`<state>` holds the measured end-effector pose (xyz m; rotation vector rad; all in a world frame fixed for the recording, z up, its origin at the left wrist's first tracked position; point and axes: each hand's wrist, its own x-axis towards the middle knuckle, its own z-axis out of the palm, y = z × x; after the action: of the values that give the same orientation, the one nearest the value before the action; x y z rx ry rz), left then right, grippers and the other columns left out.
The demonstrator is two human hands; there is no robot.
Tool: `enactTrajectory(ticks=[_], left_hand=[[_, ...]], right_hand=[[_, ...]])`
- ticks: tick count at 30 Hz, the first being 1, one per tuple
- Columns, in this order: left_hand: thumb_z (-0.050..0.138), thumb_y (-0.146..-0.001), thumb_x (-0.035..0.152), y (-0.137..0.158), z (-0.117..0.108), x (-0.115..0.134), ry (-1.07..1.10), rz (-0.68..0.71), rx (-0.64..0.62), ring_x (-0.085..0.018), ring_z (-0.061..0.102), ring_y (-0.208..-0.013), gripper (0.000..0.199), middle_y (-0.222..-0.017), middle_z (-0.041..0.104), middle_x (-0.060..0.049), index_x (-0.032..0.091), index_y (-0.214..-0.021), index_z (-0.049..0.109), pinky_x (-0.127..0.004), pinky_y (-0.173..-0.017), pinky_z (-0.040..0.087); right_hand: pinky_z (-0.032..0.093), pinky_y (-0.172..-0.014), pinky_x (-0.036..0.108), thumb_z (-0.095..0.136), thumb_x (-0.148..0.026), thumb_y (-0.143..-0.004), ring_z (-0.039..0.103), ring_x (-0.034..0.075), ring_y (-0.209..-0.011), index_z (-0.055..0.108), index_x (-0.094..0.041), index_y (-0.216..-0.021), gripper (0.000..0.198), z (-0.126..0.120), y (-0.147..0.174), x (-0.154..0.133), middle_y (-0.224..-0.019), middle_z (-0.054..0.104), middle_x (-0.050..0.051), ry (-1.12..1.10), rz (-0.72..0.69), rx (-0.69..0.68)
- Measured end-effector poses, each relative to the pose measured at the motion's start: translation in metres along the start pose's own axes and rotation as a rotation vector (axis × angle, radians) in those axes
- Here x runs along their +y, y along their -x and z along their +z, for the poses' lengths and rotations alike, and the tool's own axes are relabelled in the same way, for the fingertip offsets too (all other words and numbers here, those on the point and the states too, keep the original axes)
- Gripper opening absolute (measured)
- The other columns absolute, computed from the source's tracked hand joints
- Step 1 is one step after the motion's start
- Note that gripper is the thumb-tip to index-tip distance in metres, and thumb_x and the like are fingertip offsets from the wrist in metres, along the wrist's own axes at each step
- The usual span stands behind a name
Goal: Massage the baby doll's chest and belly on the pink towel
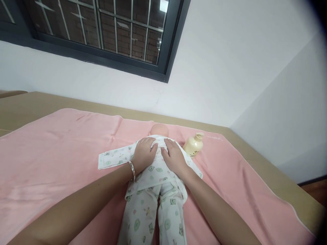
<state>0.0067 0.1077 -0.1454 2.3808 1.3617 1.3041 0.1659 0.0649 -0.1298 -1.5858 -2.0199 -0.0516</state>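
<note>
A baby doll (159,129) lies on a pink cloth, its head at the far end and its legs toward me. It wears a white long-sleeved top (150,177) and white trousers (140,217), both printed with small green and brown figures. My left hand (145,153) rests flat on the left side of the doll's chest, a bracelet (131,170) on its wrist. On the right side of the chest lies my right hand (175,157), fingers stretched out. Both hands press on the cloth of the top and grip nothing. The doll's own hands are not visible.
A pale yellow pump bottle (194,145) stands on the pink cloth (63,146), right of the doll's shoulder. The cloth covers most of a wooden table (25,105) set against a white wall (204,85). Above is a dark-framed window (163,73) with bars.
</note>
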Motion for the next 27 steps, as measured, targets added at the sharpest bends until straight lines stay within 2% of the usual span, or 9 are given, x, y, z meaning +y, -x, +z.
enactTrajectory(ticks=[10, 20, 27], left_hand=[[0.043, -0.093, 0.027, 0.001, -0.001, 0.000, -0.007, -0.010, -0.003, -0.025, 0.062, -0.107, 0.027, -0.111, 0.070, -0.009, 0.017, -0.106, 0.064, -0.043, -0.098, 0.047], [0.045, -0.092, 0.025, 0.002, -0.002, 0.005, -0.086, -0.035, 0.009, -0.026, 0.062, -0.104, 0.025, -0.110, 0.069, -0.009, 0.017, -0.106, 0.064, -0.043, -0.096, 0.047], [0.048, -0.090, 0.025, -0.001, -0.002, 0.003, -0.108, -0.019, -0.065, -0.027, 0.062, -0.101, 0.023, -0.106, 0.069, -0.010, 0.017, -0.105, 0.063, -0.043, -0.092, 0.048]], right_hand=[[0.033, -0.112, 0.047, 0.039, -0.036, -0.098, 0.047, 0.029, -0.129, 0.051, -0.009, -0.136, 0.048, 0.002, 0.000, 0.002, -0.138, 0.055, 0.017, 0.002, 0.010, 0.000], [0.038, -0.108, 0.046, 0.037, -0.034, -0.099, 0.050, 0.030, -0.127, 0.050, -0.010, -0.137, 0.047, -0.002, 0.002, -0.005, -0.134, 0.058, 0.017, 0.157, 0.014, -0.005], [0.042, -0.102, 0.045, 0.038, -0.036, -0.098, 0.054, 0.032, -0.123, 0.051, -0.009, -0.137, 0.049, -0.003, 0.003, -0.007, -0.130, 0.060, 0.019, 0.226, 0.024, -0.005]])
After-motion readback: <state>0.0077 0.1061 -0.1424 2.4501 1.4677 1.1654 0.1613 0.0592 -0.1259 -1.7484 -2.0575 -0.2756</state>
